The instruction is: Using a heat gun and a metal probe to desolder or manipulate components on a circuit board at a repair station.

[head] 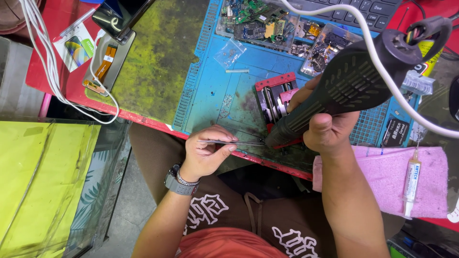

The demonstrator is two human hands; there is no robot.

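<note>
Pink cloth (382,177), syringe (411,179), keyboard (363,10), phone (119,16), white cable (43,52)

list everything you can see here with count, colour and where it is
hot air tool: 1, black with white cord, in right hand, nozzle down at mat's near edge
tweezers: 1, dark metal, in left hand, tips by the nozzle
clamp fixture: 1, red, on the mat behind the nozzle
work mat: 1, blue, centre of table
parts trays: several, clear, far edge of mat
keyboard: 1, dark, top edge
phone: 1, black, top left
cloth: 1, pink, right near edge
syringe: 1, white, on the cloth
wristwatch: 1, grey, left wrist
left hand: 1
right hand: 1
</note>
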